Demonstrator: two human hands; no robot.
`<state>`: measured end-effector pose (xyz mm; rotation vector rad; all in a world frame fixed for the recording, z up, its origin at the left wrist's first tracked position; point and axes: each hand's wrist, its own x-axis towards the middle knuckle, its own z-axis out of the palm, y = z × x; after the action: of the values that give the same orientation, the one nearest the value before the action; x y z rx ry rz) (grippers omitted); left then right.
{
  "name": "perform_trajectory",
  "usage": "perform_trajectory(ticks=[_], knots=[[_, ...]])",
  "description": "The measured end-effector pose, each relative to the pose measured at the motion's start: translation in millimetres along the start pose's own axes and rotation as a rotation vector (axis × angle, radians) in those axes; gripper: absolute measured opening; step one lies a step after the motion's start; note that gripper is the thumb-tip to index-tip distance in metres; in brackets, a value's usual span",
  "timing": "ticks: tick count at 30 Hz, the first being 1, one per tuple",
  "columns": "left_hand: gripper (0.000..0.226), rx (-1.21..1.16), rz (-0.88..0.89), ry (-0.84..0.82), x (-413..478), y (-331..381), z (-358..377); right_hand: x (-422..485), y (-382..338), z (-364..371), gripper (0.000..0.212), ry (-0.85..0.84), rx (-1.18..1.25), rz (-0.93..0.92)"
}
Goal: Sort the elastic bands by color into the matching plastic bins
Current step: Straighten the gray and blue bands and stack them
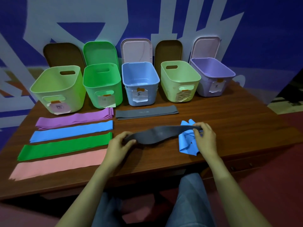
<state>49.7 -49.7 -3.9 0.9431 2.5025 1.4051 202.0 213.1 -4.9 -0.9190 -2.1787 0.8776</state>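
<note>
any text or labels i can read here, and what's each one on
"蓝" perhaps, one handwritten character, blurred: label on the blue bin.
Handwriting too blurred to read: labels on the left light green bin, green bin, purple bin.
Nothing legible: label on the right light green bin.
Faint print, too small: flat grey band.

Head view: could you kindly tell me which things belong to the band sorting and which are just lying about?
Job: grey band in left hand and right hand; crumpled blue band; purple stack, blue stack, green stack, pink stack, grey stack; five bins.
Lying about: lids leaning behind the bins.
</note>
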Motion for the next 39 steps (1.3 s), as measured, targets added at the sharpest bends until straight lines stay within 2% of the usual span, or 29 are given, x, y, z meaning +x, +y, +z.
perform_trajectory(ticks=[4, 6, 9, 17, 22, 30, 32, 35, 39], knots=[[0.018, -0.087, -0.058, 0.1, 22.6, 9.1, -25.8, 18.1, -27.5, -7.7, 0.018, 0.034, 0.193, -0.094], [0.029, -0.129, -0.092, 0.186, 49.2, 10.1, -39.4, 40.0, -41.4, -1.8, 0.02, 0.016, 0.265, -0.061], [0.025, -0.176, -0.118, 0.235, 92.7, 7.7, -50.8, 76.8, -56.9, 18.8, 0.025, -0.02, 0.275, 0.012], [0.027, 0.157, -0.379, 0.194, 158.1, -35.2, -30.5, 133.7, -38.5, 84.7, 0.027, -0.166, 0.12, 0.162], [0.031, 0.292, -0.37, 0.128, 167.9, -51.6, -12.3, 145.7, -20.1, 105.6, 0.026, -0.149, -0.015, 0.168], [0.046, 0.419, -0.302, 0.111, 167.0, -59.1, -6.7, 144.3, -14.3, 117.8, 0.029, -0.137, -0.19, 0.01], [0.041, 0.462, -0.262, 0.143, 167.0, -58.7, -6.4, 141.4, -16.1, 120.6, 0.028, -0.117, -0.348, -0.07], [0.023, 0.713, -0.184, 0.083, 163.5, -56.1, 1.5, 132.7, -18.2, 123.5, 0.028, -0.127, -0.638, -0.096], [0.033, 0.922, -0.2, -0.027, 149.1, -44.9, 10.7, 122.2, -35.4, 116.1, 0.034, -0.234, -0.849, -0.11]])
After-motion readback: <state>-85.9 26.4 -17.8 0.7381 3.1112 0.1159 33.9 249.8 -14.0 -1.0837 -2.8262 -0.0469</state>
